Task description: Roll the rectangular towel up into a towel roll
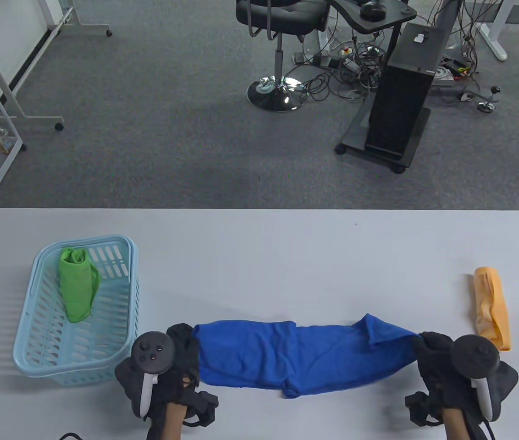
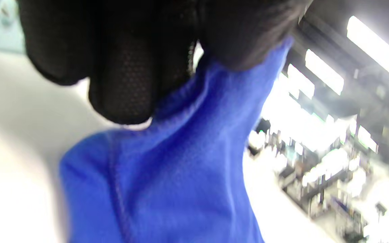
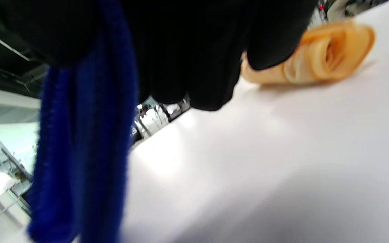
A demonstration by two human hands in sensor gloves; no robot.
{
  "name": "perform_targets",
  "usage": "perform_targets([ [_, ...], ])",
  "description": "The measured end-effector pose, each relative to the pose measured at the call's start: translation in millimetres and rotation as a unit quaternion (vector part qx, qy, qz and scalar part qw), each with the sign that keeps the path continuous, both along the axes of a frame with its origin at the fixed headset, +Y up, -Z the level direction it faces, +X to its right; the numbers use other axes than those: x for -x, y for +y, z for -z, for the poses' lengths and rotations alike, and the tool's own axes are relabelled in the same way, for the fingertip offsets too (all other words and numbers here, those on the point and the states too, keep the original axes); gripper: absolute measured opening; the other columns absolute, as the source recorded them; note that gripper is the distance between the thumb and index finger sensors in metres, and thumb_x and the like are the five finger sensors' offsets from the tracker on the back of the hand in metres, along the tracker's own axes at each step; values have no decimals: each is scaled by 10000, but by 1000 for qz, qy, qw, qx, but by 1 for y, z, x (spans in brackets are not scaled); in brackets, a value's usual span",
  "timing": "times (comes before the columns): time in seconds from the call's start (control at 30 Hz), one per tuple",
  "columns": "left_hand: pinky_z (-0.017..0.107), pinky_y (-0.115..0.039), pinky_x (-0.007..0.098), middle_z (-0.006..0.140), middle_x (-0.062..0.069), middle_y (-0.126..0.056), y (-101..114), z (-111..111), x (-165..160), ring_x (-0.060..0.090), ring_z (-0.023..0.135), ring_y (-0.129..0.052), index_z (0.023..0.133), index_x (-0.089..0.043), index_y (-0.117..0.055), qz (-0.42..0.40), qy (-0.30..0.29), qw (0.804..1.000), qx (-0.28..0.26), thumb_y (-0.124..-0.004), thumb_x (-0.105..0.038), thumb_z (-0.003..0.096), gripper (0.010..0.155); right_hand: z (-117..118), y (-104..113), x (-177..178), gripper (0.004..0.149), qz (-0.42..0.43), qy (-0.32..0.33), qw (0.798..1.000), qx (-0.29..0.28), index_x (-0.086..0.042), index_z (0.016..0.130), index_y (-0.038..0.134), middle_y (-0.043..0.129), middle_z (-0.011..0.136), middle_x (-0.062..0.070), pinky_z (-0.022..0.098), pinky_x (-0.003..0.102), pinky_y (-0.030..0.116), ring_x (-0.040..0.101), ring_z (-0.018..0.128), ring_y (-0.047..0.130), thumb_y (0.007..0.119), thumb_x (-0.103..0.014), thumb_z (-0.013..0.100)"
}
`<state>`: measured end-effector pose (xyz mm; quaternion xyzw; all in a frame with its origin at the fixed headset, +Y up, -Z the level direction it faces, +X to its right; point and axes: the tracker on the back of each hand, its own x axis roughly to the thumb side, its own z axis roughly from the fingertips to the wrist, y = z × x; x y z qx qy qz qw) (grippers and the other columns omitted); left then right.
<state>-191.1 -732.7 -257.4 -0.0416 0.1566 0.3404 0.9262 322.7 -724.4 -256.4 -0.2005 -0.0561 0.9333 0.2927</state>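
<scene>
1. Nearest the bottom edge of the table view, two hands in black sensor gloves reach onto a white table (image 1: 259, 238), each with a tracker strapped to its back.
2. The left hand (image 1: 172, 362) pinches the left end of a blue towel (image 1: 287, 357); the right hand (image 1: 443, 362) grips the towel's right end, bunched to a narrow point.
3. The towel stretches between the hands along the near part of the table, creased and partly folded, with one corner flipped up near its right end. It is unrolled.
4. The left wrist view shows what the table view hides: gloved fingers (image 2: 127, 67) curled tight over the towel's hemmed edge.
5. The right wrist view shows the towel hanging in a dark gathered strip from the closed fingers (image 3: 198, 50), and, beyond them, the spiral open end of an orange towel roll (image 3: 326, 57).
6. That orange roll lies near the table's right edge, just beyond the right hand.
7. Just beyond the left hand sits a light blue plastic basket (image 1: 35, 339). A green towel roll (image 1: 77, 284) lies inside, toward its far end.
</scene>
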Motion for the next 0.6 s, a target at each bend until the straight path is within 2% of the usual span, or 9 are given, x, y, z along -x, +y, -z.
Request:
perform_targets([
  [0.07, 401, -852, 508, 768, 182, -1000, 0, -1, -6, 348, 556, -1072, 948, -231, -735, 37, -7, 999, -7, -821, -454, 402, 596, 2, -4, 8, 492, -26, 17, 999, 18, -144, 647, 952, 885, 784, 77, 586, 550, 707, 290, 681, 962, 791, -450, 297],
  [0.17, 426, -840, 523, 811, 191, -974, 11, -4, -14, 365, 600, -1054, 996, -213, -704, 80, -23, 996, -22, -810, -503, 392, 679, 3, -3, 16, 492, -75, 31, 996, 23, -159, 650, 949, 885, 786, 62, 593, 541, 710, 276, 685, 965, 785, -458, 296],
  [0.27, 465, -813, 547, 881, 206, -922, 26, -8, -19, 394, 672, -1015, 1037, -236, -662, 92, -25, 994, -54, -804, -539, 384, 733, 4, -2, 18, 491, -63, 34, 997, 17, -156, 648, 950, 886, 785, 65, 592, 543, 710, 277, 684, 964, 786, -456, 295],
  [0.47, 530, -765, 581, 992, 214, -821, 64, -9, -25, 434, 797, -929, 1073, -310, -624, 142, -58, 984, -88, -793, -587, 373, 771, 5, -1, 14, 492, -51, 29, 998, 12, -155, 650, 950, 884, 789, 64, 593, 543, 709, 278, 686, 963, 786, -455, 297],
  [0.6, 565, -731, 604, 1030, 216, -778, 84, -6, -24, 453, 851, -880, 1075, -340, -625, 179, -86, 977, -84, -794, -595, 370, 769, 6, -1, 13, 492, -44, 28, 999, 14, -156, 653, 949, 882, 790, 65, 594, 543, 708, 277, 688, 963, 785, -456, 299],
])
